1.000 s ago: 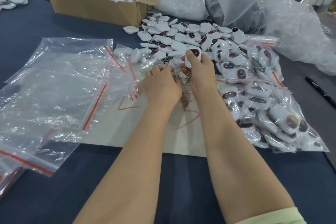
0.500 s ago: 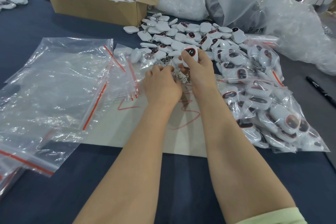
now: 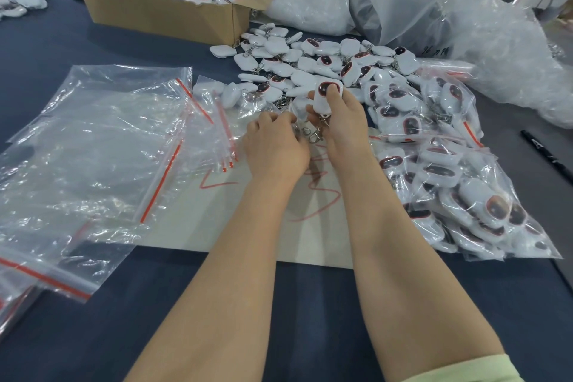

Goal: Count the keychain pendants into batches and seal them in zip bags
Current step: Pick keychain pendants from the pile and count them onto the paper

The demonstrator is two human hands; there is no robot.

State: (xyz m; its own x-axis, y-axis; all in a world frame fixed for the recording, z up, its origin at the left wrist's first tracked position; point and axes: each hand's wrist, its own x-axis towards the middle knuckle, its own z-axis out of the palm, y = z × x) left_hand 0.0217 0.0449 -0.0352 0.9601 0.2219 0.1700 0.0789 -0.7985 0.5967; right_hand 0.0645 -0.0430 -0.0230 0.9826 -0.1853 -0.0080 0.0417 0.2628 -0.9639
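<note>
White pendant (image 3: 326, 95) pinched by the right hand (image 3: 344, 130), thumb on top, long axis 12 to 6, clasp hanging at 6. Left hand (image 3: 276, 146) curled just beside at 9; what it grips cannot be told. Loose pile (image 3: 310, 68) lies at 12, nearer the right hand.

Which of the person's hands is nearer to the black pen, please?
Right. The right hand, gripping a pendant, sits between the left hand and the black pen far to the right.
</note>
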